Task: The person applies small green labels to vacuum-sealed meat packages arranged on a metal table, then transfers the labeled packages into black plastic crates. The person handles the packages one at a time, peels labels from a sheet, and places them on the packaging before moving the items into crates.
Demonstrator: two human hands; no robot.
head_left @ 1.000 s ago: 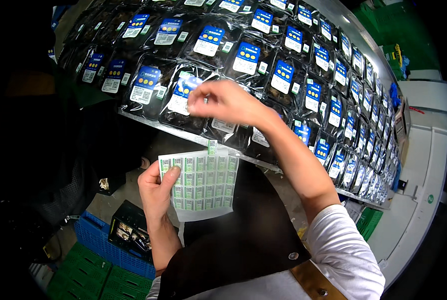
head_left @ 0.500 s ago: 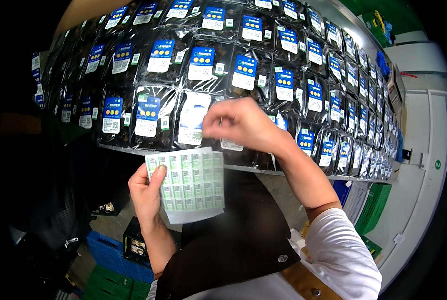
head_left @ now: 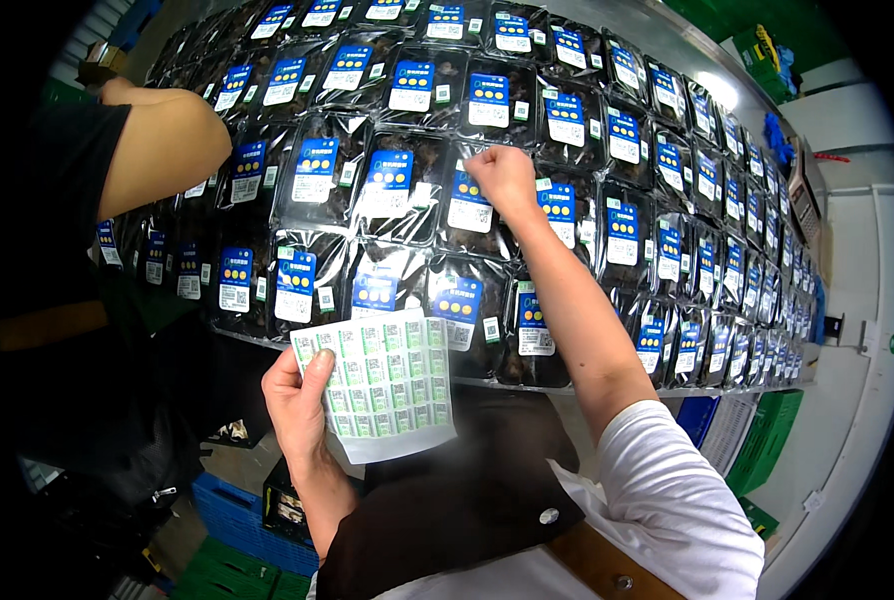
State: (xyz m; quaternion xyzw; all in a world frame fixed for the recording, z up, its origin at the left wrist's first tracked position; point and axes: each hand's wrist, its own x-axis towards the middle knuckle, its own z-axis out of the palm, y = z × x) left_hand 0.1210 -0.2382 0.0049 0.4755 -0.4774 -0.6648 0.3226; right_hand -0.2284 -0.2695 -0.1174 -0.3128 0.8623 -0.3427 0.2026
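Note:
My left hand (head_left: 297, 400) grips a white sheet (head_left: 382, 380) of small green labels with square codes, thumb on its upper left part, below the front row of packs. My right hand (head_left: 502, 180) reaches over a wrapped black tray (head_left: 472, 225) in the second row, fingers closed and touching near the top of its blue-and-white label. What the fingertips hold is hidden. Many similar trays (head_left: 412, 85) of dark contents lie in rows on a metal table (head_left: 712, 35), several bearing a small green-and-white sticker beside the main label.
A co-worker's bent arm (head_left: 157, 150) in a dark sleeve reaches over the trays at the upper left. Green crates (head_left: 767, 435) and a white panel (head_left: 847, 250) stand at the right. Blue (head_left: 237, 510) and green crates lie low on the left, beside dark bags.
My right hand has moved forward from the front row to the second row. The co-worker's arm has come into view at upper left. The view has shifted, so trays sit lower in it.

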